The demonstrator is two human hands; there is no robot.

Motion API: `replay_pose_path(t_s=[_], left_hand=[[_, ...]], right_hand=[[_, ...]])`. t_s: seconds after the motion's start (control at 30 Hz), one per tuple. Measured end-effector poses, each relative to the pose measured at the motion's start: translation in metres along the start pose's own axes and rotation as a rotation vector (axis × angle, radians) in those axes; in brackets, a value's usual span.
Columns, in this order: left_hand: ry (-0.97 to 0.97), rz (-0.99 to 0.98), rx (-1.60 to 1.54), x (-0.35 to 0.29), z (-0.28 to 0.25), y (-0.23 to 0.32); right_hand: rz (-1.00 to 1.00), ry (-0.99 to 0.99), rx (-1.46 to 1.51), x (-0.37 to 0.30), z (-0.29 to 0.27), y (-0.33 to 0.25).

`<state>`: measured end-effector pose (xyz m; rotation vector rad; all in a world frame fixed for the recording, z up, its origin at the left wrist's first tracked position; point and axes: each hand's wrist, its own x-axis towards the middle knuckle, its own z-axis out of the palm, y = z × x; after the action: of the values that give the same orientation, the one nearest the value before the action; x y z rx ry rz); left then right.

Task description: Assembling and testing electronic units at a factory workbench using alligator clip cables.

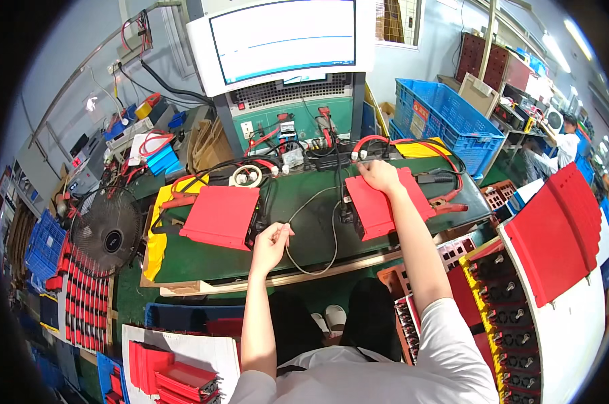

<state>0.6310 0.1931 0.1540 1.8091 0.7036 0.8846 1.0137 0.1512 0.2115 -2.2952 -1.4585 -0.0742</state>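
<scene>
Two red box-shaped electrical units lie on the green bench mat (304,202). My left hand (269,248) is closed in a pinch beside the near right corner of the left unit (220,214). A thin grey cable (309,272) loops close to its fingertips; what they grip, if anything, is unclear. My right hand (380,176) lies over the far left part of the right unit (375,214), fingers stretched toward its far edge, their tips partly hidden. Red clamps (448,206) sit at the right unit's right side, and thick red cables (370,140) run behind it.
Behind the bench stands a test cabinet with a lit screen (284,42). A fan (109,232) stands at left, a blue crate (446,121) at back right. Stacked red units (176,374) and red covers (553,236) flank me. A person in white (563,148) sits far right.
</scene>
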Motion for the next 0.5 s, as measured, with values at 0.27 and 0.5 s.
replay_pose_path(t_s=[0.27, 0.5], left_hand=[[0.018, 0.015, -0.004, 0.0005, 0.0004, 0.0003], [0.024, 0.012, 0.016, -0.0012, -0.001, 0.0036]], right_hand=[[0.004, -0.019, 0.004, 0.001, -0.0017, -0.0019], [0.017, -0.023, 0.018, -0.0019, -0.0036, -0.0069]])
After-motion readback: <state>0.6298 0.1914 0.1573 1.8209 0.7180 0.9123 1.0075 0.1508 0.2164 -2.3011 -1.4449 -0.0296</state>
